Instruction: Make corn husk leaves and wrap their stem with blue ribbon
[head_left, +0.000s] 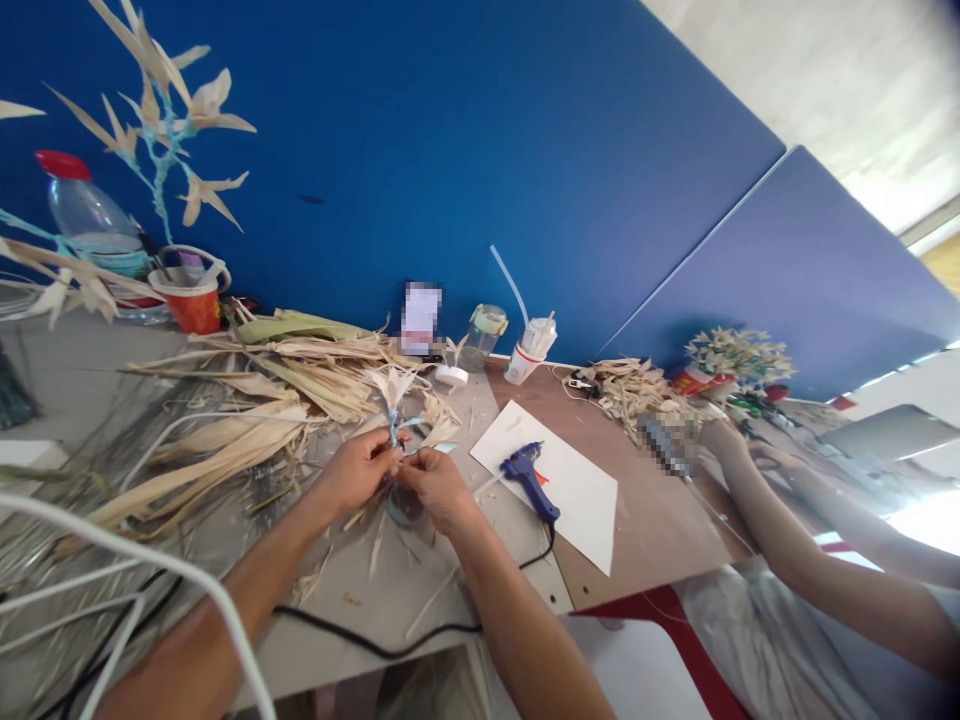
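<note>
A dried corn husk flower (394, 384) with a light-blue wrapped stem stands upright between my two hands. My left hand (364, 466) is closed on its stem just under the petals. Lower on the same stem, my right hand (441, 490) pinches with thumb and forefinger, close against the left fingertips. What exactly lies between the right fingertips is partly hidden. Behind my right hand are more pale husk petals (441, 418) and a bit of light-blue strip. Under my hands is a round clear object (405, 505), partly covered.
Dried corn husks (300, 370) spread across the left and back. A blue glue gun (531, 480) rests on a white sheet (585, 500) to the right, its black cord running along the front. A jar (480, 340) and a cup (527, 355) stand behind. A co-worker's arms (795, 530) reach in at right.
</note>
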